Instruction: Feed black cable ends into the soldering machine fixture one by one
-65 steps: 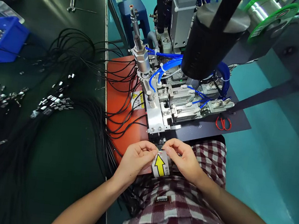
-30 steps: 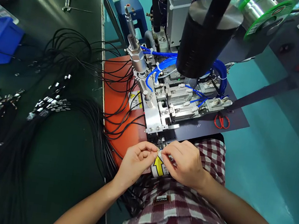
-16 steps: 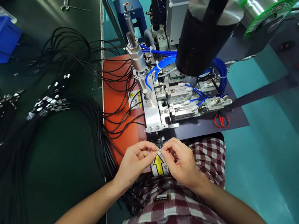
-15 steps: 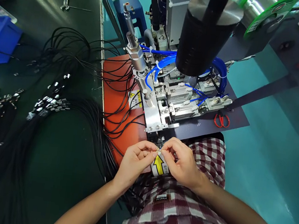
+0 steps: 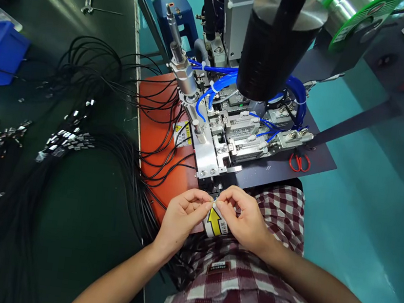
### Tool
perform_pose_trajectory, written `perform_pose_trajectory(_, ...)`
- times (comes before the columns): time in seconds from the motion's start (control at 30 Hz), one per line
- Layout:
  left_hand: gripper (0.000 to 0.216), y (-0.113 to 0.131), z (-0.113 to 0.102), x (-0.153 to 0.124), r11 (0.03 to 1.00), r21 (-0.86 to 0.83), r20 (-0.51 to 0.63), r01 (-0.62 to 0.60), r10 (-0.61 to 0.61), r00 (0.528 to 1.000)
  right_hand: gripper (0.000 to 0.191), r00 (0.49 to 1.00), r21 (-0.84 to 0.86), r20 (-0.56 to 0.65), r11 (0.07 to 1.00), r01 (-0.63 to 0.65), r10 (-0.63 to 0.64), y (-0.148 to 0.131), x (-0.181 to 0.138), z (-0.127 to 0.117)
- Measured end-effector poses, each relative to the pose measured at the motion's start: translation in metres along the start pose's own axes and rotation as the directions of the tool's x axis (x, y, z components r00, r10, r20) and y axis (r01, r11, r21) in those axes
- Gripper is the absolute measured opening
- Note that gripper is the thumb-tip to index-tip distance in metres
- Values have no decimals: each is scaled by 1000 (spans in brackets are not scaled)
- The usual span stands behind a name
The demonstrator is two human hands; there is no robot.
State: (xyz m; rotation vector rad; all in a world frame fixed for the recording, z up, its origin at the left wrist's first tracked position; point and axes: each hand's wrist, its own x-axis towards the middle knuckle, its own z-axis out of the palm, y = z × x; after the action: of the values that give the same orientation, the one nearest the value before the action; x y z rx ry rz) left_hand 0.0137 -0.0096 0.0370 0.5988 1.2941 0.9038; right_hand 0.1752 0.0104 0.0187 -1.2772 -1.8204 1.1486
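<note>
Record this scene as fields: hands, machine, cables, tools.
Left hand: pinching a thin strand, too small to identify
Right hand: fingertips pinched beside the left's
Yellow-arrow label: just below the fingertips in view
Machine: metal, blue tubes, beyond the hands
Black cables: partly across orange panel
Scissors: red-handled, on the dark board
Wrench: on the green table, upper left

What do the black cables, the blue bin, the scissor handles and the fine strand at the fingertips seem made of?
Black cables: apparently rubber or plastic sheathing, satin, given the soft loops and dull highlights.
Blue bin: probably plastic, slightly glossy, from its evenly coloured walls.
Scissor handles: likely smooth plastic, judging by the uniform red.
Fine strand: too small to tell.
</note>
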Motion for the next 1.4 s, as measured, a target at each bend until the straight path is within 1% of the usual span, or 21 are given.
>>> perform_pose_trajectory(0.03, 22, -1, 0, 0, 1000, 6, 3, 7, -7, 1000, 11, 998, 68, 27, 996, -61, 59, -1, 1, 0)
perform_pose_trajectory(0.07, 22, -1, -1, 0, 1000, 14, 6, 16, -16, 1000, 10, 995, 110, 46, 990, -92, 87, -1, 2, -1)
perform_pose_trajectory(0.1, 22, -1, -1, 0, 999, 23, 10, 23, -23, 1000, 10, 995, 128, 55, 987, -95, 88, -2, 3, -2)
perform_pose_trajectory(0.27, 25, 0, 0, -1, 998, 34, 13, 50, -50, 999, 10, 999, 63, 43, 998, 27, -30, -7, 3, -6)
perform_pose_trajectory(0.4, 28, 3, 1, 1, 995, 6, 18, 100, -100, 995, 10, 998, 44, 42, 998, 41, -43, -6, 2, -4)
perform_pose_trajectory(0.47, 29, 4, 1, 1, 991, 5, 24, 137, -137, 990, 10, 999, 62, 46, 998, 10, -13, -4, 2, -2)
perform_pose_trajectory(0.6, 29, 6, 0, 1, 985, 21, 41, 168, -169, 985, 10, 990, 153, 98, 982, -115, 100, 0, 7, -6)
perform_pose_trajectory(0.7, 30, 6, 0, 0, 989, 35, 47, 145, -147, 988, 11, 974, 208, 170, 961, -184, 150, 0, 15, -14)
perform_pose_trajectory(0.87, 31, 3, -2, 0, 990, 61, 75, 130, -134, 988, 12, 932, 230, 307, 936, -266, 190, -3, 27, -22)
perform_pose_trajectory(1.03, 30, 3, -4, 0, 988, 94, 129, 124, -135, 982, 16, 867, 311, 485, 904, -295, 116, -1, 33, -28)
perform_pose_trajectory(1.1, 30, 3, -5, 1, 987, 97, 149, 129, -142, 979, 15, 848, 327, 524, 899, -290, 83, -1, 35, -29)
perform_pose_trajectory(1.27, 28, 2, -8, 4, 980, 79, 234, 184, -198, 952, 14, 846, 312, 533, 930, -197, 0, -1, 36, -29)
perform_pose_trajectory(1.4, 27, 2, -10, 6, 977, 112, 244, 183, -205, 948, 14, 848, 293, 529, 943, -156, -25, 0, 34, -28)
